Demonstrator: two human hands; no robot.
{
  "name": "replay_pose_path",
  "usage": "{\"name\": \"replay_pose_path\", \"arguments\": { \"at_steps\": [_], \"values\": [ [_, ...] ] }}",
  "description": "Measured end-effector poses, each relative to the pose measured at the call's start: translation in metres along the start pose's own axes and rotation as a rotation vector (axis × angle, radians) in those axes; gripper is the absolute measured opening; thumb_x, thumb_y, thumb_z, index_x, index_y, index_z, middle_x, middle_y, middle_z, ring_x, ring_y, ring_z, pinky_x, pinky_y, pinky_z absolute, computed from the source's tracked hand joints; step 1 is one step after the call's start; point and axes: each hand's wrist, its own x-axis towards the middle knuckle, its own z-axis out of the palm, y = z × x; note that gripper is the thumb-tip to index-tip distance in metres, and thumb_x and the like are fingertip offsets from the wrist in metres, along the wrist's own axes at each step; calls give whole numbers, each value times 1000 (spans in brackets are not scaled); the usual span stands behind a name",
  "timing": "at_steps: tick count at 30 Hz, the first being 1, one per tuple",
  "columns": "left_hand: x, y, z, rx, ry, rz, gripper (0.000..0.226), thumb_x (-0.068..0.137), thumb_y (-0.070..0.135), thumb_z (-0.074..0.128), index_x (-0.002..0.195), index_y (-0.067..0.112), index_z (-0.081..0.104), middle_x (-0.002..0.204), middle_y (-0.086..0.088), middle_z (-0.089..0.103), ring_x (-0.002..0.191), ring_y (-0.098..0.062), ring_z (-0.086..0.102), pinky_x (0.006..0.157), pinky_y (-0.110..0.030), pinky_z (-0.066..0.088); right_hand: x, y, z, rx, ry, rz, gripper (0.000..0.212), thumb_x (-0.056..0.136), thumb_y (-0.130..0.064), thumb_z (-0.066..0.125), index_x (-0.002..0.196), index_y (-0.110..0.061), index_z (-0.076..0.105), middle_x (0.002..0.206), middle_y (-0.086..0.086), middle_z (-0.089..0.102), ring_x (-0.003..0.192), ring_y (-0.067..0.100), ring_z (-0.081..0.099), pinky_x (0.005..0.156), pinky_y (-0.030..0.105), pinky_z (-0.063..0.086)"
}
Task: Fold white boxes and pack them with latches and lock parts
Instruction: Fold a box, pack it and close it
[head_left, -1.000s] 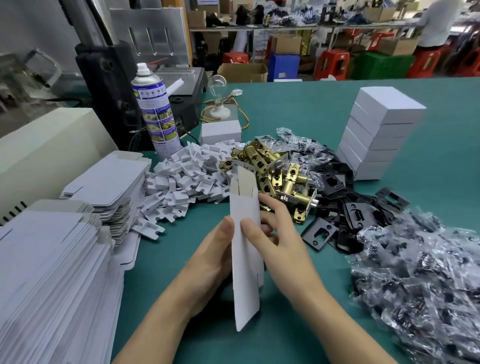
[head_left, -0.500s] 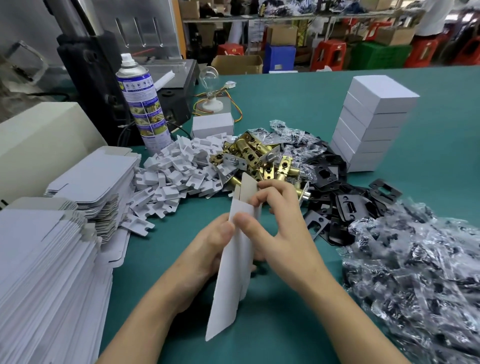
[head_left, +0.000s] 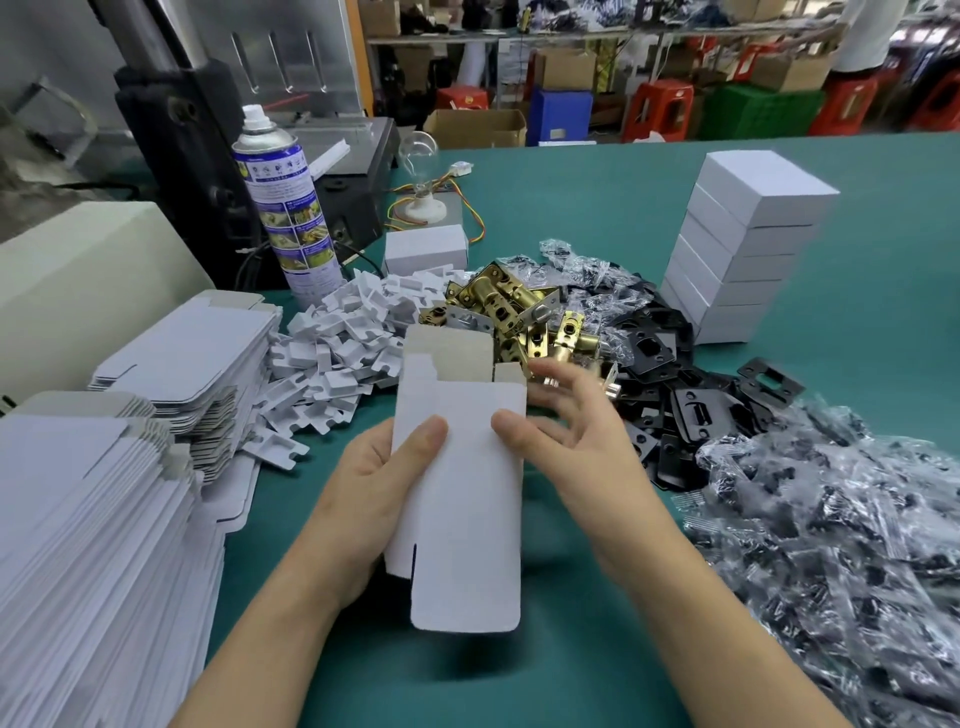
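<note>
Both hands hold a white cardboard box blank upright above the green table, its broad face toward me and its top flaps open. My left hand grips its left edge, thumb on the front. My right hand pinches the right edge with the thumb; its fingers spread behind. Behind the blank lies a pile of brass latches, with black strike plates to the right and white plastic inserts to the left. A stack of folded white boxes stands at the back right.
Stacks of flat box blanks fill the left side, a second stack behind them. A heap of bagged parts covers the right. A spray can, a bulb, one small white box and a machine stand at the back left.
The blank has turned from edge-on to face-on and opened into a sleeve. My right hand's fingers moved from the top flap to the right edge.
</note>
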Motion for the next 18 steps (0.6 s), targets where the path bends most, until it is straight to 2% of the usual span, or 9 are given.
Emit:
{"name": "replay_pose_path", "arguments": {
  "at_steps": [3, 4, 6, 8, 10, 13, 18],
  "values": [
    [1, 0, -1, -5, 70, 34, 23, 88, 45, 73, 102, 28, 82, 106, -11, 81, 89, -24, 80, 68, -32, 64, -3, 0, 3, -77, -67, 39, 14, 97, -26, 71, 111, -25, 75, 109, -6, 78, 102, 9, 74, 81, 16, 56],
    [1, -1, -1, 0, 81, 44, 27, 84, 45, 72, 102, 28, 82, 106, -10, 81, 90, -25, 80, 70, -34, 65, -4, 1, 3, -87, -58, 37, 11, 99, -23, 68, 106, -23, 77, 105, -5, 79, 100, 10, 75, 81, 17, 56],
    [1, -2, 1, 29, 85, 72, 30, 82, 47, 72, 103, 27, 82, 105, -8, 82, 91, -25, 80, 71, -34, 66, -3, 3, 3, -112, -10, 36, 12, 100, -20, 67, 100, -22, 79, 100, -3, 80, 96, 13, 76, 82, 23, 60],
    [1, -2, 2, 75, 80, 103, 25, 82, 47, 76, 98, 29, 82, 101, -5, 82, 87, -19, 80, 66, -28, 62, -2, 5, 2, -129, 22, 41, 12, 100, -20, 67, 99, -23, 79, 98, -1, 80, 94, 17, 77, 84, 30, 62],
    [1, -1, 1, 124, 48, 96, 19, 84, 48, 82, 93, 31, 82, 97, -3, 82, 83, -14, 78, 64, -23, 59, -2, 6, 0, -111, 48, 45, 15, 100, -20, 67, 97, -28, 80, 98, -1, 80, 93, 18, 77, 80, 32, 63],
    [0, -2, -3, 192, -51, 61, 13, 92, 43, 75, 99, 34, 81, 103, -1, 82, 90, -15, 79, 70, -23, 60, 0, 6, -1, -83, 107, 45, 18, 99, -20, 68, 95, -33, 79, 95, -1, 80, 89, 17, 77, 72, 28, 63],
    [2, -4, -9, 219, -69, 68, 22, 90, 40, 67, 105, 28, 79, 105, -2, 82, 94, -19, 79, 71, -25, 61, -1, 10, 2, -89, 152, 33, 11, 98, -20, 70, 97, -26, 78, 96, 0, 80, 90, 20, 77, 78, 41, 64]
  ]
}}
